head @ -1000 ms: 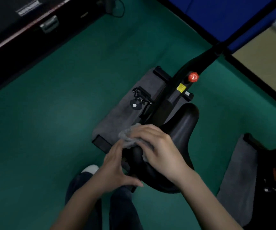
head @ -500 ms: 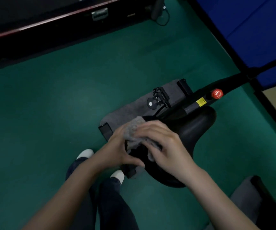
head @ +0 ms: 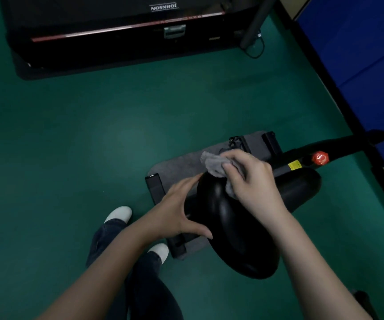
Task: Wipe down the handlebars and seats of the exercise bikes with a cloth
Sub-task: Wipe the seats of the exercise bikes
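Note:
A black bike seat [head: 237,229] fills the lower middle of the head view, its narrow nose pointing up-left. My right hand [head: 251,181] grips a crumpled grey cloth [head: 214,166] and presses it onto the nose of the seat. My left hand [head: 177,211] lies against the seat's left side, fingers spread and thumb along its lower edge. The black bike frame [head: 338,146] with a red knob [head: 321,158] runs off to the right. The handlebars are out of view.
A grey mat [head: 179,167] lies under the bike on the green floor [head: 71,146]. A black treadmill [head: 121,31] stands at the top. Blue wall panels [head: 359,54] close the right side. My legs and white shoes [head: 118,214] are below left.
The view has swung left, so the treadmill now fills the top. My right hand has slid the cloth forward to the nose of the seat. My left hand stays on the seat's side.

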A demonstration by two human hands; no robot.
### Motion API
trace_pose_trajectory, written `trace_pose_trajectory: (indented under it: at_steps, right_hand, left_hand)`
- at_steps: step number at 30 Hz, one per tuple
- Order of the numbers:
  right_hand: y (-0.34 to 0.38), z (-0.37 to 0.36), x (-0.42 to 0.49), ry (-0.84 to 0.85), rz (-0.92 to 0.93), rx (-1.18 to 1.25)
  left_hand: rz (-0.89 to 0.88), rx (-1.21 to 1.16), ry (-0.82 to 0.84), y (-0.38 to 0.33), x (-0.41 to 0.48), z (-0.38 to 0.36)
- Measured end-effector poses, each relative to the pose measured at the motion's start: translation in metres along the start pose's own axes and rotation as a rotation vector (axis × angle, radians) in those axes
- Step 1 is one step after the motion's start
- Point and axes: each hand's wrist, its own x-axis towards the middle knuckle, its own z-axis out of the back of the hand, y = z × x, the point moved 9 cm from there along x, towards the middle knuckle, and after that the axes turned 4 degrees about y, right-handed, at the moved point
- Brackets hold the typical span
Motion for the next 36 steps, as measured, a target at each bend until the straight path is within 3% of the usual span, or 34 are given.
trace_pose_trajectory:
  at_steps: [3, 6, 11, 18, 22, 25, 29, 32, 36]
  right_hand:
    - [0.008, -0.028, 0.028, 0.258, -0.047, -0.105]
    - [0.027, -0.049, 0.028, 0.472, 0.104, -0.234]
    - [0.033, -0.044, 0.006, 0.673, 0.225, -0.020]
    - [0.011, -0.046, 0.035, 0.507, 0.030, 0.034]
    - [-0.005, -0.028, 0.029, 0.317, -0.048, 0.036]
    - [0.006, -0.010, 0.007, 0.136, 0.051, 0.012]
    - [0.042, -0.026, -0.033, 0.189, 0.320, 0.000]
    - [0.038, -0.027, -0.061, 0.161, 0.307, 0.084]
    - [0.015, -0.008, -0.103, -0.120, 0.170, 0.215]
  left_hand:
    - [-0.015, -0.035, -0.024, -0.002, -0.005, -0.001]
    - [-0.029, -0.054, -0.042, -0.003, -0.006, -0.001]
    - [-0.004, -0.130, -0.039, 0.004, -0.008, -0.004]
    - [0.017, -0.068, -0.042, 0.008, -0.008, -0.004]
    - [0.010, -0.058, -0.032, 0.005, -0.008, -0.002]
    - [0.003, -0.036, -0.027, 0.003, -0.008, 0.000]
    - [-0.035, -0.043, -0.024, 0.000, -0.007, 0.004]
    - [-0.026, -0.022, 0.014, 0.001, -0.007, 0.008]
    - [-0.016, 0.103, 0.078, -0.004, -0.006, 0.012]
